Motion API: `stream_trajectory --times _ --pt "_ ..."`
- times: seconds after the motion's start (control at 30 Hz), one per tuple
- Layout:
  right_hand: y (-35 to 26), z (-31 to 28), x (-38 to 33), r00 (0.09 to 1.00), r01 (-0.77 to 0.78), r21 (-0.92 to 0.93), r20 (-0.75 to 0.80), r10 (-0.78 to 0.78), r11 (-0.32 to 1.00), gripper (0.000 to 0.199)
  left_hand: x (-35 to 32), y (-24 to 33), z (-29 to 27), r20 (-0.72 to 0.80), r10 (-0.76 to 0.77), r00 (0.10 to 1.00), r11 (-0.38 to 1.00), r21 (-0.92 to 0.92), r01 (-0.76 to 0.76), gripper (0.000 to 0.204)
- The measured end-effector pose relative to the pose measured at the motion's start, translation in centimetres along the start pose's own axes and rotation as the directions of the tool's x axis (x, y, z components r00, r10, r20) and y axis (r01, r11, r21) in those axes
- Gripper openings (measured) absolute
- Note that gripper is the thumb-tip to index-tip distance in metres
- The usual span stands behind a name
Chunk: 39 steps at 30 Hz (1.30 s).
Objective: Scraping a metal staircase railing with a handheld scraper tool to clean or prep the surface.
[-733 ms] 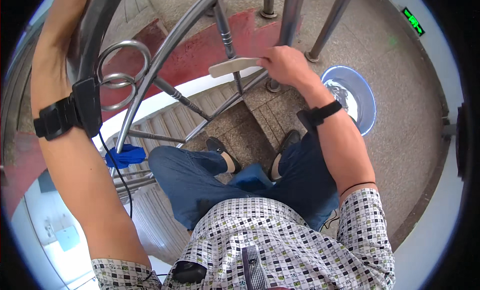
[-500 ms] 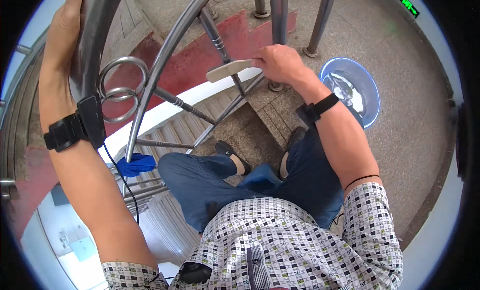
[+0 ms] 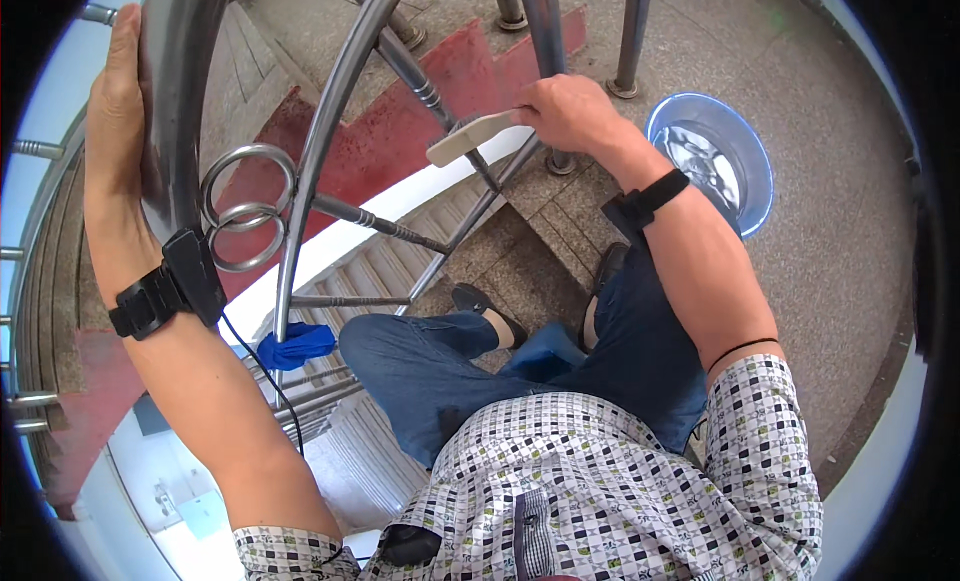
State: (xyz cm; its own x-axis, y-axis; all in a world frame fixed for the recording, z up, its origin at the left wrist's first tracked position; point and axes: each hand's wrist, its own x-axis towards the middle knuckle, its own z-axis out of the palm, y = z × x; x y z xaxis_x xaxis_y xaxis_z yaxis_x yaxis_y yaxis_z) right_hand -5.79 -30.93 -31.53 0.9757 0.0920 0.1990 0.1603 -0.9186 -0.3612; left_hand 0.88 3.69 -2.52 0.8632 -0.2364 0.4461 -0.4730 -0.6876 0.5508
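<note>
My right hand (image 3: 566,111) grips a pale flat brush (image 3: 468,138), its head pressed against a slanted steel baluster (image 3: 420,79) of a stair railing. My left hand (image 3: 115,131) lies flat against the thick steel handrail (image 3: 180,91) at the upper left, fingers extended along it. Both wrists wear black straps. Two steel rings (image 3: 245,221) decorate the railing just right of my left wrist. My legs in blue jeans (image 3: 440,356) are bent below.
A blue bucket (image 3: 755,171) holding water stands on the grey landing to the right. A blue cloth (image 3: 295,343) hangs on a lower rail. Red-painted steps (image 3: 400,131) descend beyond the railing, and more steel posts (image 3: 630,36) stand at the top.
The view has shifted downward a little. My right hand with the brush has slid slightly left and down along the baluster. My left hand keeps its place on the handrail.
</note>
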Motion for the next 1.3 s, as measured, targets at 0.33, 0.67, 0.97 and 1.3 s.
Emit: stream_trajectory --times 0.33,0.67,0.97,1.3 --pt "-0.4 0.6 -0.3 0.998 0.065 -0.007 0.016 -0.065 0.998 0.021 -0.2 0.6 0.5 -0.038 0.018 0.999 0.999 0.027 -0.017 0.088" --pt "0.3 -0.2 -0.6 0.999 -0.014 -0.044 0.046 0.016 0.999 0.025 -1.4 1.8 1.0 -0.093 -0.041 0.995 0.998 0.047 0.045 0.087" --pt "-2.8 1.0 0.8 0.997 0.068 -0.008 0.023 -0.068 0.998 0.02 -0.6 1.3 0.4 -0.051 -0.068 0.996 0.996 0.05 0.07 0.084" --pt "1.1 -1.0 0.3 1.0 -0.029 0.017 0.003 0.029 0.999 0.021 -1.5 1.8 0.5 -0.097 -0.074 0.993 0.986 0.142 0.088 0.083"
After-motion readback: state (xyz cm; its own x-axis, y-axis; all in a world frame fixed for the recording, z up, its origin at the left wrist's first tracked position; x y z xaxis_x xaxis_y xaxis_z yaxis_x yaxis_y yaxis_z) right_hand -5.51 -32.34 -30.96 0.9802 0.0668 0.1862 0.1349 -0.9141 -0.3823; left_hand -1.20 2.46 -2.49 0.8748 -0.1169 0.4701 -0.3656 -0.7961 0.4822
